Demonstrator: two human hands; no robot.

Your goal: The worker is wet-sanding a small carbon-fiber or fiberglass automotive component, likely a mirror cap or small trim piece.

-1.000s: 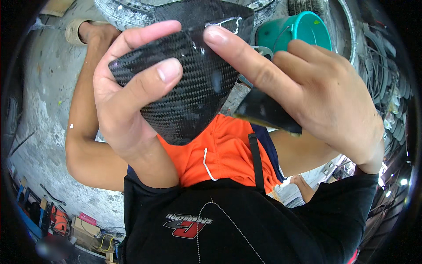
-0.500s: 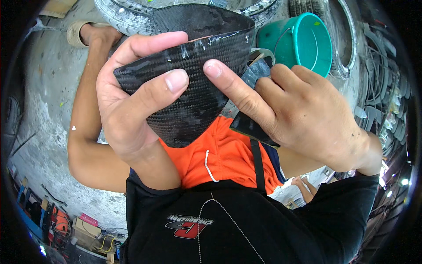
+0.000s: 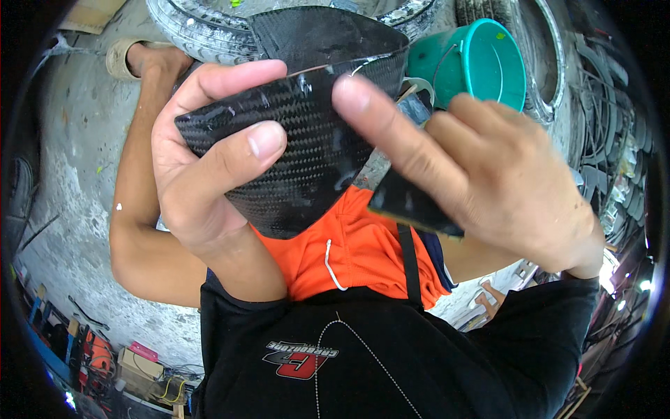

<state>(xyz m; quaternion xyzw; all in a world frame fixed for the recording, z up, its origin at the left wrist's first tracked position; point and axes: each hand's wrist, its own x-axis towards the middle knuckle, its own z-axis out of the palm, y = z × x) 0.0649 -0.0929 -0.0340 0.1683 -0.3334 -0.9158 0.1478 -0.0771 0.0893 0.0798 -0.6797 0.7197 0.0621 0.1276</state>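
Observation:
A curved, glossy carbon-fibre shell [image 3: 300, 157] with a woven pattern is held up in front of me. Whitish wet streaks mark its outer face near the upper rim. My left hand [image 3: 199, 157] clasps its left side, thumb on the outer face and fingers over the rim. The index finger of my right hand [image 3: 488, 167] stretches to the shell just below the rim; motion blurs it. Curled right-hand fingers grip a black flat piece [image 3: 408, 202] with a yellowish edge, partly hidden under the hand; its kind is unclear.
Beyond the shell lies a whitened tyre [image 3: 202, 35]. A green bucket [image 3: 436, 66] stands at the far right, beside another tyre [image 3: 551, 42]. Curved dark parts [image 3: 597, 192] crowd the right side. Boxes [image 3: 136, 366] and tools sit lower left. Another person's limb [image 3: 490, 300] shows lower right.
My right index finger has moved slightly up and right toward the rim, and the black piece has shifted right with the hand. The shell has tilted a little in my left hand.

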